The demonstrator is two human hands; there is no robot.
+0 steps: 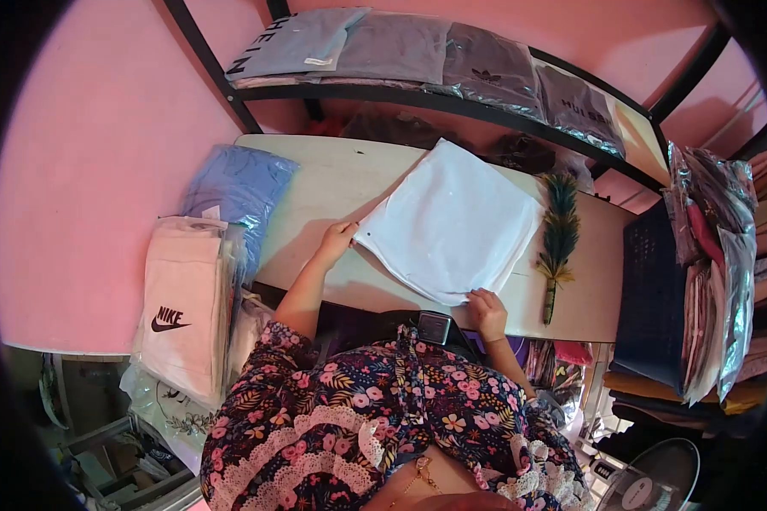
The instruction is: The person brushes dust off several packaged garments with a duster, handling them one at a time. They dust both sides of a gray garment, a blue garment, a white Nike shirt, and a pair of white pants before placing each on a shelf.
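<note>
A folded white garment (453, 223) lies flat on the pale wooden table (332, 183). My left hand (337, 238) pinches its near left corner. At the near right corner my right hand (487, 308) grips the edge of the same garment. Both hands rest low on the tabletop, with my floral sleeves below them.
A blue bagged garment (239, 189) and a stack of white Nike bagged clothes (183, 307) sit at the table's left. A feather duster (557, 243) lies to the right of the garment. Bagged shirts (452, 53) fill the shelf above; dark stacks (656, 298) and hanging bags (724, 255) stand right.
</note>
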